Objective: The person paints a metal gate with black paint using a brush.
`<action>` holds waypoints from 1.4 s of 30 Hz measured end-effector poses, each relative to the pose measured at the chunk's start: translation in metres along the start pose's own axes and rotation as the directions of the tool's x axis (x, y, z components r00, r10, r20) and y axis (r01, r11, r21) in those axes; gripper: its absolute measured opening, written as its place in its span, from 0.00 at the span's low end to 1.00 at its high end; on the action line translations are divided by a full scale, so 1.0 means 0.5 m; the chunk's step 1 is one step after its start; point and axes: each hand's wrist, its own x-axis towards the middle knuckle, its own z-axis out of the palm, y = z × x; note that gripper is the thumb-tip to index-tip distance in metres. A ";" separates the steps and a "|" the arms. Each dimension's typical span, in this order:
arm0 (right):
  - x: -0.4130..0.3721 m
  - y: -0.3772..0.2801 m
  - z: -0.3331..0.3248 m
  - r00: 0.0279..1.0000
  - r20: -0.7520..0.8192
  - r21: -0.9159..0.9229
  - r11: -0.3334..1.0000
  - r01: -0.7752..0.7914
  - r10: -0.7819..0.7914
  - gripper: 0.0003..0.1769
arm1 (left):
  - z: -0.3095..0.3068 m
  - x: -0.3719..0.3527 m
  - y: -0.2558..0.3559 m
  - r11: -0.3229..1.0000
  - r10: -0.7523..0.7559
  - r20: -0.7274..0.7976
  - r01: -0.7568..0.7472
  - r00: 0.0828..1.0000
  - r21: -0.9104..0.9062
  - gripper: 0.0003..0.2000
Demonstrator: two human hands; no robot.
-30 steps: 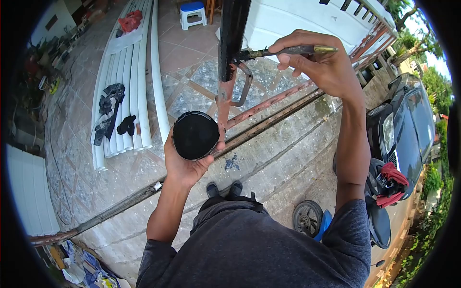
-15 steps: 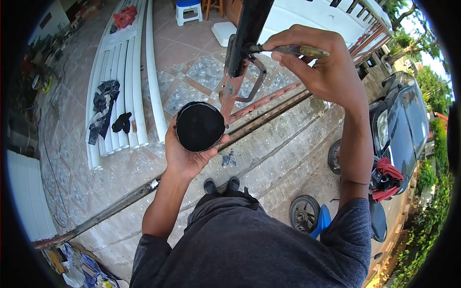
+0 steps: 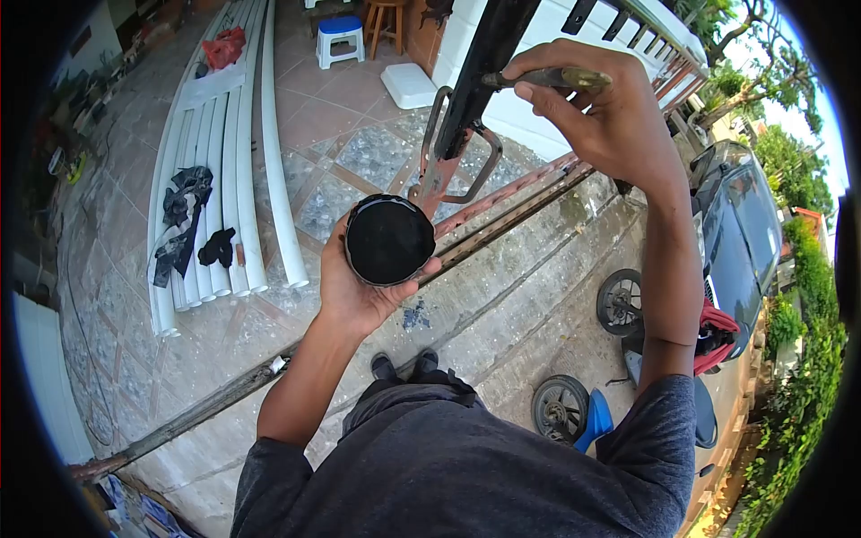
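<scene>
My left hand (image 3: 352,291) is wrapped round a round can of black paint (image 3: 389,240), its open top facing up. In my right hand (image 3: 605,117) is a paintbrush (image 3: 574,79), pinched by its stained handle. The brush's tip touches a metal gate post (image 3: 487,67), or sits very close to it. Black paint coats the upper post, while its lower part (image 3: 436,177) shows reddish. A looped metal handle (image 3: 491,166) sticks out on either side of the post, just above the can.
White pipes (image 3: 220,197) lie on the tiled floor at left, with black rags (image 3: 184,215) and a red bag (image 3: 224,49) on them. A blue-topped stool (image 3: 341,40) stands behind. Motorbike wheels (image 3: 560,408) and a dark car (image 3: 740,220) are at right.
My right hand has moved the paintbrush slightly up the post. The view has shifted a little; my left hand still holds the can beneath the handle.
</scene>
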 end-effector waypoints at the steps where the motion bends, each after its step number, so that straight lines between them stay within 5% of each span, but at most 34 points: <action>1: 0.011 0.001 -0.016 0.998 -0.028 0.019 0.999 -0.050 0.050 0.07 | -0.001 -0.001 -0.001 1.000 -0.009 0.003 0.009 1.000 -0.006 0.34; 3: 0.024 -0.008 -0.065 0.980 -0.196 -0.125 0.990 -0.058 0.032 0.08 | 0.000 -0.004 0.000 1.000 -0.009 -0.003 0.009 1.000 0.004 0.34; 6: 0.029 -0.090 -0.084 0.916 -0.382 -0.004 0.991 -0.134 0.122 0.08 | -0.004 -0.004 0.005 1.000 -0.002 0.001 0.002 1.000 0.010 0.34; 8: -0.021 -0.046 -0.066 0.939 -0.345 -0.014 1.000 -0.014 0.008 0.10 | -0.011 -0.005 0.006 1.000 0.009 -0.014 -0.009 1.000 -0.001 0.34; 9: -0.037 -0.090 -0.038 0.941 -0.278 0.039 0.981 -0.192 0.196 0.09 | -0.012 -0.005 0.009 1.000 0.015 -0.031 -0.015 0.999 -0.006 0.34; 11: -0.072 -0.087 0.028 0.977 -0.209 -0.070 0.996 -0.051 0.035 0.08 | -0.019 -0.006 0.007 0.999 0.022 -0.039 -0.023 0.999 -0.022 0.34; 14: -0.140 -0.075 0.129 0.981 -0.092 0.043 0.985 -0.169 0.172 0.13 | -0.025 -0.008 0.014 0.998 0.037 -0.019 -0.038 0.999 -0.050 0.34; 17: -0.166 -0.067 0.185 0.960 -0.092 0.013 0.964 -0.266 0.266 0.13 | -0.033 -0.017 0.018 0.996 0.045 -0.022 -0.047 0.999 -0.074 0.33; 21: -0.193 -0.059 0.218 0.921 -0.276 0.046 0.961 -0.274 0.276 0.13 | -0.037 -0.020 0.015 0.996 0.066 -0.019 -0.067 0.998 -0.062 0.33; 25: -0.237 -0.053 0.258 0.805 -0.406 0.292 0.896 -0.335 0.433 0.10 | -0.040 -0.018 0.014 0.997 0.053 -0.028 -0.054 0.998 -0.047 0.32; 28: -0.271 -0.067 0.260 0.620 -0.380 0.633 0.682 -0.366 0.686 0.09 | -0.042 -0.016 0.007 0.998 0.051 -0.053 -0.052 0.997 -0.016 0.31; 34: -0.343 0.020 0.156 0.369 -0.464 0.770 0.572 -0.281 0.805 0.13 | -0.063 -0.013 -0.005 0.998 0.070 -0.062 -0.070 0.996 -0.004 0.31; 38: -0.373 0.073 0.144 0.385 -0.406 0.841 0.504 -0.198 0.829 0.13 | -0.057 -0.001 -0.027 0.998 0.055 -0.085 -0.058 0.995 -0.031 0.34; 42: -0.386 0.063 0.117 0.560 -0.372 0.855 0.508 -0.104 0.740 0.12 | -0.060 0.021 -0.062 0.997 0.071 -0.073 -0.073 0.995 -0.024 0.33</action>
